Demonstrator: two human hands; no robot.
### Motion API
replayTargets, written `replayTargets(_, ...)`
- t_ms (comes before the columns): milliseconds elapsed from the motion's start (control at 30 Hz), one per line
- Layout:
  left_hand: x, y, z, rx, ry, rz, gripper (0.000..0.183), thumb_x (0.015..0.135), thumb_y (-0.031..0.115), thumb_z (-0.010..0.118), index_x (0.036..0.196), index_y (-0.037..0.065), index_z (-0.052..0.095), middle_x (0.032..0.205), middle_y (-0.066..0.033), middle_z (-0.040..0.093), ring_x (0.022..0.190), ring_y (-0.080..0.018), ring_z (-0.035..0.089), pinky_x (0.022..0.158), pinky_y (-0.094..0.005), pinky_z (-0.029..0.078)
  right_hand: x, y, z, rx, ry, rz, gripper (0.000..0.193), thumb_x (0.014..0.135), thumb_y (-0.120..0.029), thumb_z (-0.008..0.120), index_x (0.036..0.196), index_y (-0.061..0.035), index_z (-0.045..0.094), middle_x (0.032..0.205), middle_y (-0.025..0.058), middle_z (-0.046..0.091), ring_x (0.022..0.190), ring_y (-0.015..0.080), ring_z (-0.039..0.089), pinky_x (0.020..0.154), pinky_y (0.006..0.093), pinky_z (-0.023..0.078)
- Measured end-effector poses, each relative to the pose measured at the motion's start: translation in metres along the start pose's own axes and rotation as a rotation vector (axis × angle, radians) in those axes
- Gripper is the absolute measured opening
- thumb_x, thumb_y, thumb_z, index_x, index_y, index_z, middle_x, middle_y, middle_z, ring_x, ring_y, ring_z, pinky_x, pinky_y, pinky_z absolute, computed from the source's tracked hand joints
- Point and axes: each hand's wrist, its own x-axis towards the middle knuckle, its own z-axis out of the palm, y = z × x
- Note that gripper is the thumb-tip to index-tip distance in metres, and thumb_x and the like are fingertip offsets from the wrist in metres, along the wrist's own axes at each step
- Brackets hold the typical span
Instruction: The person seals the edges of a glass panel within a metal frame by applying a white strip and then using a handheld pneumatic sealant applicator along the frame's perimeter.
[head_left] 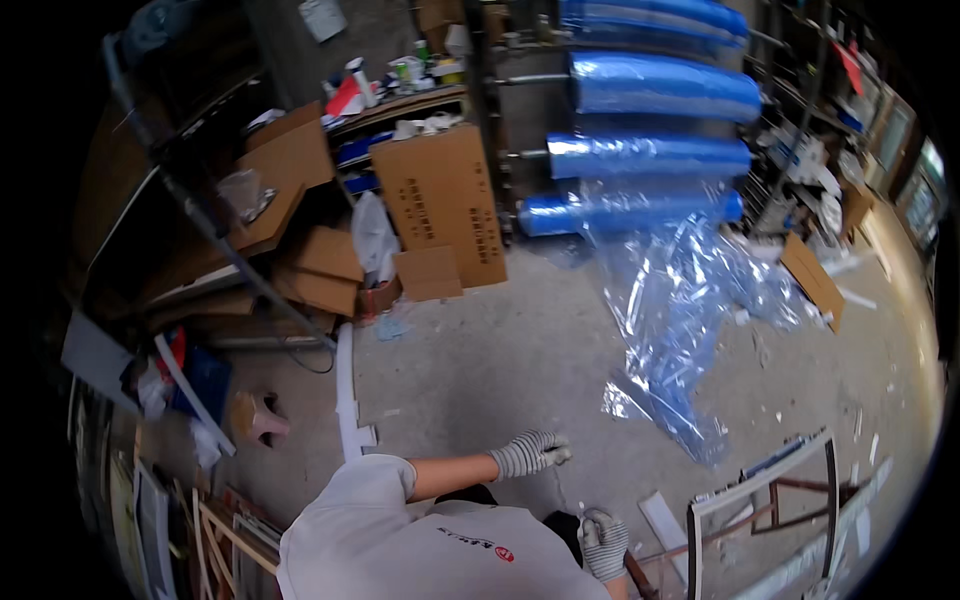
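Note:
My left hand (530, 454), in a grey-and-white striped work glove, reaches across in front of my body over the concrete floor. Its fingers are curled together, and nothing shows in them. Low beside my body on the right is my right hand (603, 545), gloved the same way. Those fingers are bent inward too, with no object visible in them. Neither hand touches anything that I can see. Nearest the right hand are a white strip (662, 530) on the floor and a dark-and-white rectangular frame (700, 508).
Rolls of blue plastic film (665, 85) hang on a rack ahead; loose film (672, 330) spills from it across the floor. Cardboard (440, 190) leans against a cluttered shelf. A metal rack (225, 245), a pink stool (264, 418) and a long white strip (346, 390) are at left.

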Motion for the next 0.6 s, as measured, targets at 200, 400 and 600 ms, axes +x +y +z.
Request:
replayTargets(200,-0.206,-0.110,-0.171,-0.002,0.876,-0.200,0.023,0.093,0.024,0.056,0.087,0.003,0.065,0.079,-0.0047,0.066,0.078,-0.0138,0.061,0.076,-0.0303,0.049,0.115,-0.104,0.129,0.086,-0.394,-0.226,0.013,0.083,-0.007,0.061,0.095,-0.0069,0.065,0.089,0.0134,0.065,0.080,0.0295,0.062,0.072,0.0385,0.050)
replayTargets(400,-0.354,-0.202,-0.287,-0.360,1.432,-0.204,0.015,0.091,0.016,0.059,0.088,0.002,0.065,0.078,-0.0041,0.065,0.072,-0.0132,0.059,0.071,-0.0291,0.050,0.189,-0.191,0.259,0.147,-0.639,-0.566,0.013,0.084,-0.009,0.061,0.095,-0.0078,0.065,0.089,0.0134,0.067,0.078,0.0313,0.063,0.070,0.0396,0.051)
replayTargets(600,-0.382,-0.260,-0.401,-0.237,1.699,-0.030,0.011,0.088,0.006,0.060,0.098,0.002,0.062,0.086,-0.0019,0.064,0.079,-0.0107,0.057,0.075,-0.0264,0.049,0.242,-0.206,0.328,0.086,-0.881,-0.512,0.013,0.087,-0.015,0.059,0.096,-0.0086,0.066,0.085,0.0121,0.067,0.078,0.0317,0.065,0.071,0.0402,0.052)
